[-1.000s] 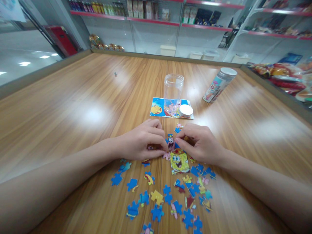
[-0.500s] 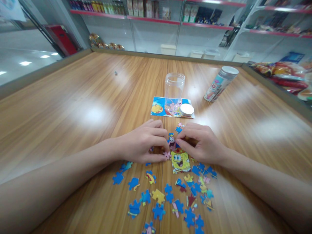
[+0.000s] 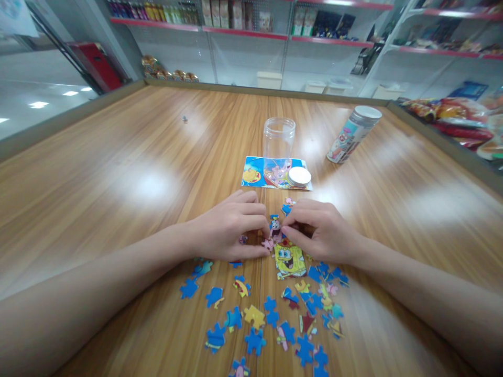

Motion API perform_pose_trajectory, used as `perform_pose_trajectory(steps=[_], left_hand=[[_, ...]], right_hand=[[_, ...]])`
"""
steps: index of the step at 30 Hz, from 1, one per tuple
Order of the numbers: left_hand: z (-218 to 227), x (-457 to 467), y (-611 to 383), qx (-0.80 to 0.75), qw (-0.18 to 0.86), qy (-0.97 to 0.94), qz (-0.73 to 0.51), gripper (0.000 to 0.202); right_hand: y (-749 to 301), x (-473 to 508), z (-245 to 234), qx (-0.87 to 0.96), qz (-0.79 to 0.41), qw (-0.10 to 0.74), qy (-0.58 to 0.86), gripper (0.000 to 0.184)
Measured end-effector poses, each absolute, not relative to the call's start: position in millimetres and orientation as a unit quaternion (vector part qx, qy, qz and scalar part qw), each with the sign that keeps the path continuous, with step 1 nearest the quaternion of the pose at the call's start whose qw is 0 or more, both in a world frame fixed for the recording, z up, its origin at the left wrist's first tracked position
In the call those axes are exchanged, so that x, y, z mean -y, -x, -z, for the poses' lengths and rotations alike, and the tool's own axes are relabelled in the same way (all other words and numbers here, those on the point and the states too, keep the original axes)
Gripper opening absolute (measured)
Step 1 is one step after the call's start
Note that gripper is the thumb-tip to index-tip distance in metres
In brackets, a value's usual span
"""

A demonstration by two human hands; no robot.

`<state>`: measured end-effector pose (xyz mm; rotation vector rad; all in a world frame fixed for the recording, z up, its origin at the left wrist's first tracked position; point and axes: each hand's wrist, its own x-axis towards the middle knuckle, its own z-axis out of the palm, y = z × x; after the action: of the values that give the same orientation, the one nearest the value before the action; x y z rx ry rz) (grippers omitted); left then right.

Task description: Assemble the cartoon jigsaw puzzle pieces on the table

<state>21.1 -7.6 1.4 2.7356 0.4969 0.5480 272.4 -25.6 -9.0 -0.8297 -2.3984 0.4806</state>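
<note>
My left hand (image 3: 228,228) and my right hand (image 3: 320,230) rest on the wooden table (image 3: 118,173), fingertips meeting over a small pink puzzle piece (image 3: 275,229). Both hands are curled, pinching at that piece and its neighbours. Just below them lies a joined patch of puzzle with a yellow cartoon face (image 3: 290,259). Several loose blue, yellow and pink puzzle pieces (image 3: 255,317) are scattered nearer to me. What lies under each palm is hidden.
A clear open jar (image 3: 279,139) stands on a printed picture card (image 3: 255,175), its white lid (image 3: 299,176) beside it. A second, closed tube with a white cap (image 3: 351,135) leans at the right. Snack bags (image 3: 451,118) line the table's right edge; shop shelves stand behind.
The hands have barely moved; the fingertips shifted slightly around the pink piece. The view has drifted a little.
</note>
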Motion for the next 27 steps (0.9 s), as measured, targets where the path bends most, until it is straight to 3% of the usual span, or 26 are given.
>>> perform_pose_trajectory(steps=[13, 19, 24, 27], left_hand=[[3.3, 5.6, -20.5, -0.150, 0.102, -0.961, -0.210, 0.031], [0.4, 5.8, -19.5, -0.129, 0.110, -0.964, -0.206, 0.016], [-2.3, 3.8, -15.6, -0.135, 0.135, -0.945, -0.265, 0.046], [-1.4, 1.7, -13.1, -0.115, 0.122, -0.959, -0.229, 0.044]], right_hand=[[-271.6, 26.7, 8.0, 0.895, -0.181, 0.268, 0.308, 0.009], [-271.0, 26.0, 7.8, 0.895, -0.186, 0.265, 0.306, 0.008], [-271.5, 27.2, 7.7, 0.897, -0.179, 0.275, 0.298, 0.010], [-273.0, 28.1, 8.2, 0.890, -0.156, 0.312, 0.294, 0.011]])
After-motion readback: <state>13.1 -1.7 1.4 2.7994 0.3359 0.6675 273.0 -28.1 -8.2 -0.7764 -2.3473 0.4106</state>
